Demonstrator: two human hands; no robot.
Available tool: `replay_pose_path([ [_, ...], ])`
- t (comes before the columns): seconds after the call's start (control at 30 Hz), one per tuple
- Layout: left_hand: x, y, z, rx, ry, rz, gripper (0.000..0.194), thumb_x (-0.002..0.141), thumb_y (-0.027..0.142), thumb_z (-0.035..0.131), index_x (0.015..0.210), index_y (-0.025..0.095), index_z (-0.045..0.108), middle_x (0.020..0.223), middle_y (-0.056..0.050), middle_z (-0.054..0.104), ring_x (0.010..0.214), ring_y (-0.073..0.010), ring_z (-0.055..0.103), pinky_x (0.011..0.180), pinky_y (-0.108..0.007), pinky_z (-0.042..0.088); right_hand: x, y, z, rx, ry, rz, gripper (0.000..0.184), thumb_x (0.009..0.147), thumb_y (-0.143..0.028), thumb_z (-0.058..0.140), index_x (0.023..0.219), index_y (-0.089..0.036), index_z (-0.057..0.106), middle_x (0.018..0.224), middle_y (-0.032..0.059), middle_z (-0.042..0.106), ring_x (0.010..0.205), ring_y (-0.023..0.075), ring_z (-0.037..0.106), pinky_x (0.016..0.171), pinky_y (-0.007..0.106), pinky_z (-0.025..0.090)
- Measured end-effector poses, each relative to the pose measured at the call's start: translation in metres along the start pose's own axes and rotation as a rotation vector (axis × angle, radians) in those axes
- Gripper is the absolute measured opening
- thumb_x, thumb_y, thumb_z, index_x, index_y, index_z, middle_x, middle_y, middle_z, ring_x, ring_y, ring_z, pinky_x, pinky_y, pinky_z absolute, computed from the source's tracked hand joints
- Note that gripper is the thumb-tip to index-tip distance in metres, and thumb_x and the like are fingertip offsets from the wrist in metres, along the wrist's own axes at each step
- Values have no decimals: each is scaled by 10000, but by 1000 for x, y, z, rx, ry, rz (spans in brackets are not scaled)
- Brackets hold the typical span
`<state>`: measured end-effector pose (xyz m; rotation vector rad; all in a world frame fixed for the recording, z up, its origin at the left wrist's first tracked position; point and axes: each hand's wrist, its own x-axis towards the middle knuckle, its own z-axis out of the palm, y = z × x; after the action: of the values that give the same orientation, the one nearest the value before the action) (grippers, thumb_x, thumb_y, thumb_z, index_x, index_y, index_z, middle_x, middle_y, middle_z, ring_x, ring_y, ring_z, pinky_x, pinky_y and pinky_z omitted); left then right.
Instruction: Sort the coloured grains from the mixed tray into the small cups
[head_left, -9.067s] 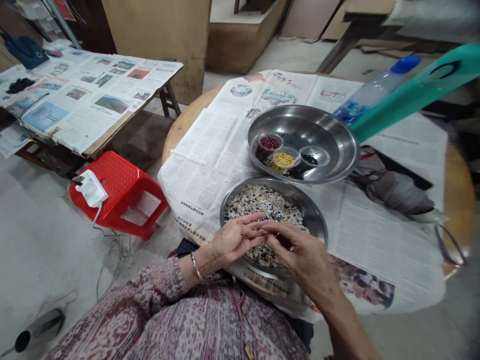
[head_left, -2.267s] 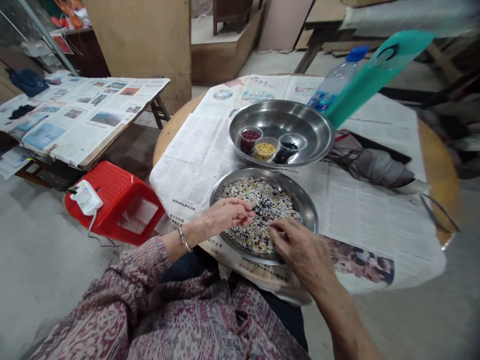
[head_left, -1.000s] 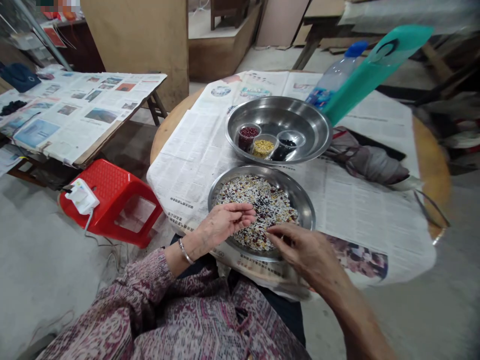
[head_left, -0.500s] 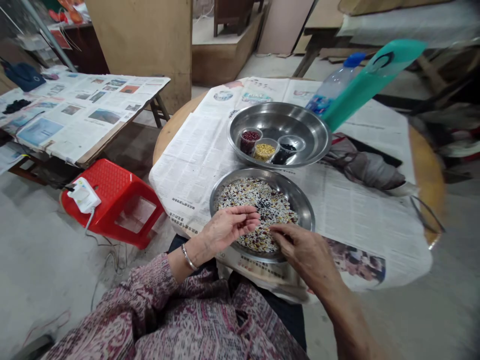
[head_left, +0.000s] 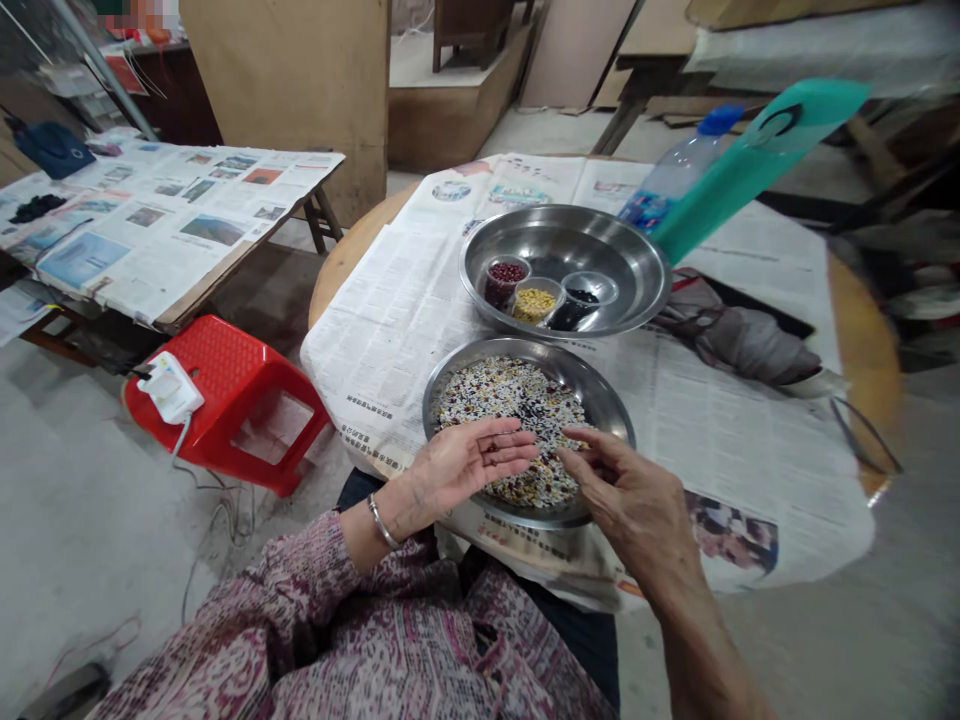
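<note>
My left hand [head_left: 472, 460] is held palm up over the near steel basin, its fingers stretched out; I make out nothing held in it. My right hand [head_left: 637, 500] hovers above the basin's right side, thumb and forefinger apart, with nothing visible between them. A mix of white grains, yellow and dark red beans [head_left: 502, 385] fills the basin [head_left: 611, 400], and black beans [head_left: 529, 400] lie clustered near its middle. Behind it, a larger steel basin [head_left: 637, 255] holds clear cups of red beans [head_left: 506, 272], yellow beans [head_left: 534, 300] and black beans [head_left: 581, 300].
Newspaper [head_left: 375, 320] covers the round table. At the right are a blue-capped bottle [head_left: 675, 165], a long green holder [head_left: 750, 170] and a grey cloth bundle [head_left: 750, 340]. A red stool [head_left: 225, 400] carries a white power strip [head_left: 171, 388]. Another newspaper-covered table [head_left: 187, 230] stands left.
The left fingers have straightened and spread flatter, and that hand has shifted slightly right. The right thumb and forefinger have parted, and that hand has moved slightly right.
</note>
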<state>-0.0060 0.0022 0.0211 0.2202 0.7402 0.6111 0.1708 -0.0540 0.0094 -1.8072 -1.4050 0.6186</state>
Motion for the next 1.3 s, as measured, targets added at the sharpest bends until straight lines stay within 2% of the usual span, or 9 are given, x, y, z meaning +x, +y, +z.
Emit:
replay_pose_path([
  [0.1,0,-2,2,-27,-13,-5,282,983,235,437,1023,60,655,1024,-161,691,902,-183,679,893,-321,513,-3,-19,1,69,-37,-45,330,839,-494,593,919,-192,699,782,46,704,651,165,631,598,274,494],
  [0.23,-1,-4,5,-60,7,-17,278,980,188,419,975,55,663,929,-137,686,823,-147,651,861,-301,511,-3,-29,0,113,-89,-85,321,858,-487,586,950,-204,707,856,51,724,695,172,652,644,284,514],
  [0.37,0,0,3,-67,39,1,206,937,146,476,823,86,637,714,-45,588,614,-74,537,615,-180,450,3,-7,-9,-79,39,-78,309,862,-458,559,915,-194,712,793,51,717,662,182,647,643,297,493],
  [0.5,1,4,0,-96,16,-7,240,934,175,476,710,122,544,589,36,402,478,-42,356,469,-145,302,4,16,-10,-340,-77,-234,276,888,-361,480,875,-202,706,894,65,732,778,211,673,723,323,489],
  [0.6,2,4,0,-106,22,11,246,946,179,456,717,128,528,602,34,403,491,-44,369,489,-147,314,2,20,1,-450,-126,-325,268,902,-308,458,927,-200,702,956,70,727,836,210,670,754,324,488],
  [0.73,2,2,-1,-125,33,30,220,934,182,492,725,127,529,632,23,439,524,-49,406,523,-155,345,3,17,13,-546,-146,-361,261,896,-260,446,925,-204,699,925,70,720,782,200,662,686,312,475],
  [0.9,1,3,1,-125,45,16,231,938,190,491,718,128,525,635,20,437,528,-53,396,514,-159,329,3,17,0,-465,-95,-312,274,913,-310,443,951,-212,696,918,58,733,803,210,678,708,312,483],
  [1.03,2,2,0,-115,33,21,216,911,218,553,715,133,522,640,22,434,540,-56,402,519,-162,338,1,17,-9,-603,-4,-263,316,923,-300,416,1003,-212,709,872,79,738,754,228,676,656,319,464],
  [1.3,2,1,-1,-133,30,33,239,937,170,460,712,124,528,639,16,438,529,-55,411,510,-152,347,13,18,10,-664,-133,-294,262,887,-262,444,900,-220,702,828,61,733,718,209,661,612,304,412],
])
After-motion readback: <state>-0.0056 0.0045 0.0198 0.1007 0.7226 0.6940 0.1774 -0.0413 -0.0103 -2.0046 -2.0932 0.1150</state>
